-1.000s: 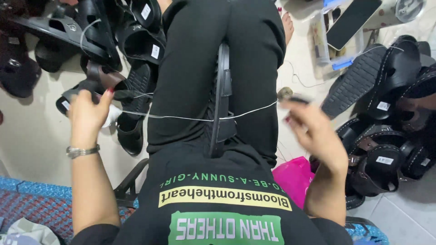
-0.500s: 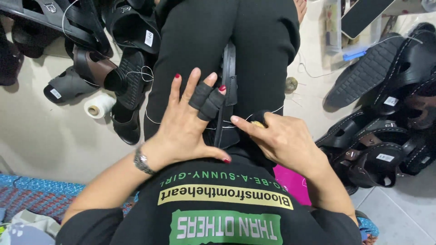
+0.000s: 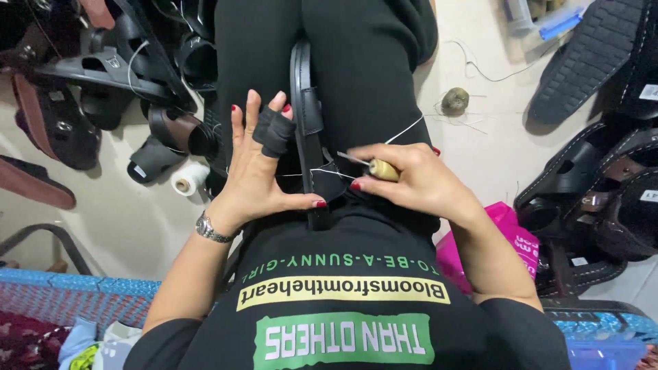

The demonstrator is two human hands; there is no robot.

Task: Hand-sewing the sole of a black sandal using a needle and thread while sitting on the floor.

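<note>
A black sandal (image 3: pixel 306 123) stands on edge between my knees, clamped by my black trousers. My left hand (image 3: pixel 257 168) lies flat against its left side, fingers spread, with black guards on two fingers and the thumb under the sole edge. A silver watch sits on that wrist. My right hand (image 3: pixel 411 179) grips a wooden-handled awl (image 3: pixel 375 168) whose metal tip points at the sandal's edge. White thread (image 3: pixel 404 129) runs from the stitching across my right thigh.
Black and brown sandals (image 3: pixel 103 75) lie heaped on the floor at left, with a white thread spool (image 3: pixel 186 179) beside them. More sandals (image 3: pixel 596 185) pile at right. A tan thread ball (image 3: pixel 455 101) rests on the floor. A pink bag (image 3: pixel 510 236) sits by my right arm.
A second ago both hands were spread wide, pulling the thread taut. They came together on the sandal, and my right hand now holds the awl at its edge.
</note>
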